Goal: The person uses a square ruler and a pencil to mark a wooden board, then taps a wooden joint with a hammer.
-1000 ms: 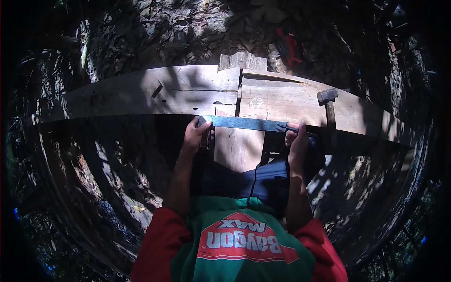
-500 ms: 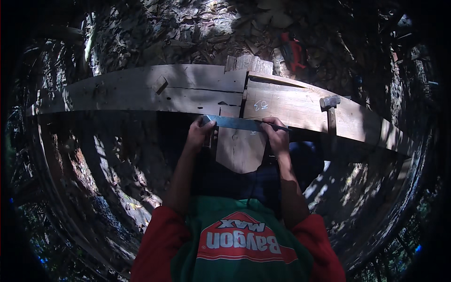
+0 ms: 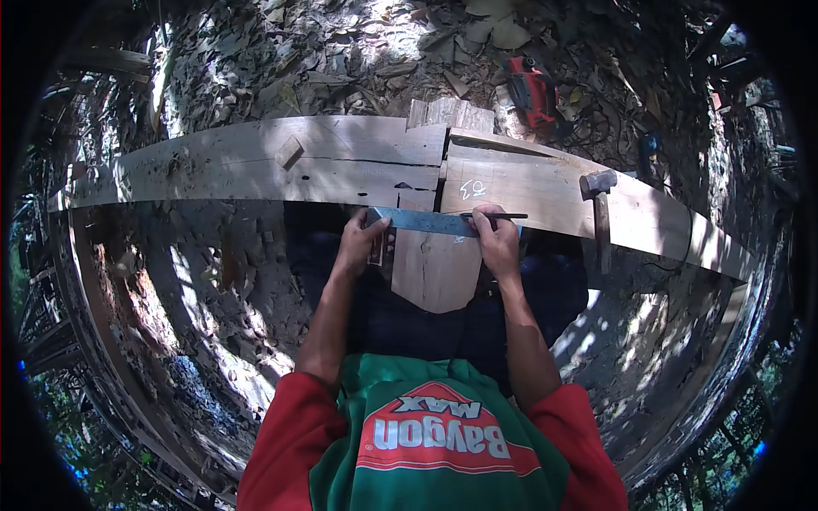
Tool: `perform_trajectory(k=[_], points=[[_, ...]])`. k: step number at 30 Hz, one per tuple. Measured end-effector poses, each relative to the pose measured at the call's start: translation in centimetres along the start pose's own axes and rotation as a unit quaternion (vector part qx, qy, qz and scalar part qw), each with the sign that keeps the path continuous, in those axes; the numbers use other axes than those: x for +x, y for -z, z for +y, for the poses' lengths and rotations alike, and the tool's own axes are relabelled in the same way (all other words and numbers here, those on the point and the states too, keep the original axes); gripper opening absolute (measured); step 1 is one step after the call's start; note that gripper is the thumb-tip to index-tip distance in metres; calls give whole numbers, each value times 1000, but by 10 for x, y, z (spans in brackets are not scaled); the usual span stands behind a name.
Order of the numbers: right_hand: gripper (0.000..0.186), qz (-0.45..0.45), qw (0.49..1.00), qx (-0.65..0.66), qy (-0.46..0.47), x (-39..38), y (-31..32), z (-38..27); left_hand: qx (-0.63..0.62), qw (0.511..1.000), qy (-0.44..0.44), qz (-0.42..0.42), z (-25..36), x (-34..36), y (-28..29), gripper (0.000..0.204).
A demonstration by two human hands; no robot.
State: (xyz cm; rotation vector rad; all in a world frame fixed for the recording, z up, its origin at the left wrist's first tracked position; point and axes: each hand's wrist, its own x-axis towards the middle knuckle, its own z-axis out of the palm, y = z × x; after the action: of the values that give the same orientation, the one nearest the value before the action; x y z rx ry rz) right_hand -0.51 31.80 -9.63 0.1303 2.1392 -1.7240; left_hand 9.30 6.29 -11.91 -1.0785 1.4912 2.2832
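A try square's steel blade lies across the near edge of the planks, over a short board with a pointed near end. Closed on the square's left end, by its stock, is my left hand. My right hand pinches a dark pencil, which points left over the wood just above the blade. Its fingers also rest at the blade's right end. Chalk marks show on the right plank, beside the joint with the left plank.
A hammer rests on the right plank, its handle hanging past the near edge. A small wood block sits on the left plank. Beyond, a red and black power tool lies on leaf-covered ground. Some wood juts out behind the joint.
My right hand has shifted slightly, and the pencil has turned from slanting down to the right to nearly level. The left hand and the try square stay about where they were. The picture is brighter.
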Motion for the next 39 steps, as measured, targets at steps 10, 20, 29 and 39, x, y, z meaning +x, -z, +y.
perform_trajectory(k=[10,20,29,39], points=[[23,-26,996,-81,22,5,2,3,-16,1000,12,6,-6,3,2,24],[22,-53,997,-47,40,8,-5,3,-19,1000,19,2,-3,2,1,22],[23,-26,1000,-3,-1,5,5,3,-24,999,16,-18,-3,3,2,23],[21,-20,992,-124,31,6,16,-5,-11,999,32,-20,-1,1,3,19]])
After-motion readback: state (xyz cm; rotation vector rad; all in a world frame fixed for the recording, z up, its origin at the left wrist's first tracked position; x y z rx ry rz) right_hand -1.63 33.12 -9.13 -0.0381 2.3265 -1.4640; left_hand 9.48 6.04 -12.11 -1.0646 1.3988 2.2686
